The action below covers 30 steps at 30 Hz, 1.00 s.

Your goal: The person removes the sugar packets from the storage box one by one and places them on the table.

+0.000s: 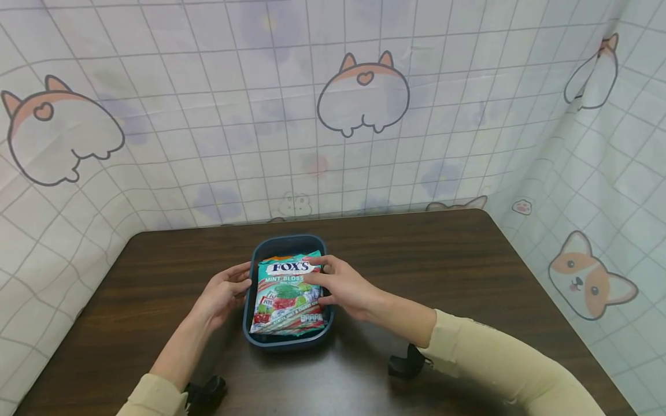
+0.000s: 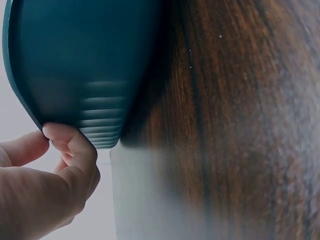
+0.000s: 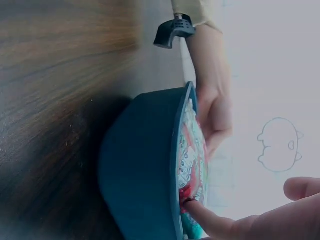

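Your right hand [image 1: 348, 289], fingers spread, touched the candy bag [image 1: 287, 294] lying in the tub [image 1: 291, 345] on the tabletop [image 1: 442, 260] in the head view; your left hand [image 1: 221, 294] was at the tub's left side. In the left wrist view, that hand pinched the tub's edge, probably to steady it. In the right wrist view, one fingertip [image 3: 197, 211] rested on the bag, perhaps settling it.
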Available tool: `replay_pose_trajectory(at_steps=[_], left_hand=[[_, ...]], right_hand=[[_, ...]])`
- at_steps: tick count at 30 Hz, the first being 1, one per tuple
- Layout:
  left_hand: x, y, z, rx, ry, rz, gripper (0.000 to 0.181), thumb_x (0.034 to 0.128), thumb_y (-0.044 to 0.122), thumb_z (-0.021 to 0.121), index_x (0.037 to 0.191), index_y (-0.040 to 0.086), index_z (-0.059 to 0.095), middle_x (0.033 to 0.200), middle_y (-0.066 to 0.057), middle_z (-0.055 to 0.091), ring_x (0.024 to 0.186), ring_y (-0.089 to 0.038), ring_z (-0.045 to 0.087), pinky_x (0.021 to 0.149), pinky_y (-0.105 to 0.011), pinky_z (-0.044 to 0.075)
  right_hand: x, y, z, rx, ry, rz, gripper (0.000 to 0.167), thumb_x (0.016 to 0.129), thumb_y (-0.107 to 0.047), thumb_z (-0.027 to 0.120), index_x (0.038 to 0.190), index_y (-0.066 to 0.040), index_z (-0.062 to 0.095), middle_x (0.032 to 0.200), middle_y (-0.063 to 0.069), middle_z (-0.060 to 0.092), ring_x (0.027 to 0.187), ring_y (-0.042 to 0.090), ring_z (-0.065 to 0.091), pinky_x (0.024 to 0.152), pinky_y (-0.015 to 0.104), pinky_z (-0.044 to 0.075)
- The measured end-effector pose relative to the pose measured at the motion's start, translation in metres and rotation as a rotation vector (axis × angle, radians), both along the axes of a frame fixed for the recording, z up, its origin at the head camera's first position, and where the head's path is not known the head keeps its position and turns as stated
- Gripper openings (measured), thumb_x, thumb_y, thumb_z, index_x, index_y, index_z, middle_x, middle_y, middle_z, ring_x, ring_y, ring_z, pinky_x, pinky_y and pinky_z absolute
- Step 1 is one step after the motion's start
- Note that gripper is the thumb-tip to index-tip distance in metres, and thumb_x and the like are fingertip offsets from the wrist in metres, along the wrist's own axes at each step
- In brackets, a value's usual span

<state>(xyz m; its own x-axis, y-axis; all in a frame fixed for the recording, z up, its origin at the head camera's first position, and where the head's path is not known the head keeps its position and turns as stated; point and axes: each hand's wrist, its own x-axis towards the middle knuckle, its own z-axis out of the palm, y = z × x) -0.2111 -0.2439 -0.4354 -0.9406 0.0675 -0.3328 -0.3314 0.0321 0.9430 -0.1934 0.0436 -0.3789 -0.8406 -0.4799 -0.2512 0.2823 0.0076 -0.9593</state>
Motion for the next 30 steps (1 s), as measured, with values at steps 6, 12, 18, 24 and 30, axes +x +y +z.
replay_pose_trajectory(at_steps=[6,12,18,24,30], left_hand=[[0.000,0.000,0.001,0.014,0.000,0.000,0.053,0.1081,0.008,0.049,0.159,0.002,0.032,0.143,-0.016,0.045,0.122,-0.027,0.047,0.101,-0.042,0.044],[-0.001,-0.001,0.001,0.021,0.009,0.004,0.053,0.1080,0.008,0.049,0.158,0.002,0.032,0.143,-0.016,0.046,0.118,-0.025,0.050,0.099,-0.041,0.045],[-0.002,-0.002,0.001,0.030,0.022,-0.001,0.054,0.1083,0.009,0.049,0.158,0.002,0.032,0.145,-0.017,0.045,0.119,-0.025,0.051,0.102,-0.043,0.044],[-0.002,-0.001,0.000,0.025,0.027,-0.002,0.053,0.1079,0.008,0.049,0.158,0.001,0.032,0.143,-0.017,0.046,0.117,-0.025,0.051,0.098,-0.040,0.047],[0.000,-0.001,-0.003,0.036,0.037,-0.005,0.053,0.1078,0.007,0.048,0.158,0.001,0.033,0.143,-0.017,0.047,0.114,-0.023,0.054,0.091,-0.034,0.051]], right_hand=[[-0.001,0.004,0.002,-0.062,-0.022,0.031,0.057,0.105,-0.016,0.059,0.151,0.003,0.033,0.148,0.024,0.038,0.132,0.038,0.047,0.109,0.051,0.042],[-0.002,0.006,0.000,-0.059,-0.022,0.055,0.054,0.105,-0.016,0.059,0.148,0.004,0.036,0.146,0.023,0.043,0.132,0.037,0.050,0.113,0.049,0.037],[-0.006,0.003,-0.005,-0.044,0.003,0.039,0.050,0.104,-0.017,0.060,0.146,0.004,0.040,0.144,0.022,0.044,0.123,0.035,0.056,0.111,0.048,0.041],[-0.007,0.001,-0.014,0.005,0.055,0.044,0.050,0.103,-0.019,0.063,0.145,0.003,0.045,0.139,0.019,0.048,0.115,0.029,0.057,0.103,0.046,0.048],[-0.006,-0.002,-0.021,0.050,0.081,0.064,0.050,0.102,-0.018,0.065,0.146,-0.003,0.048,0.140,0.016,0.049,0.118,0.030,0.056,0.102,0.045,0.050]])
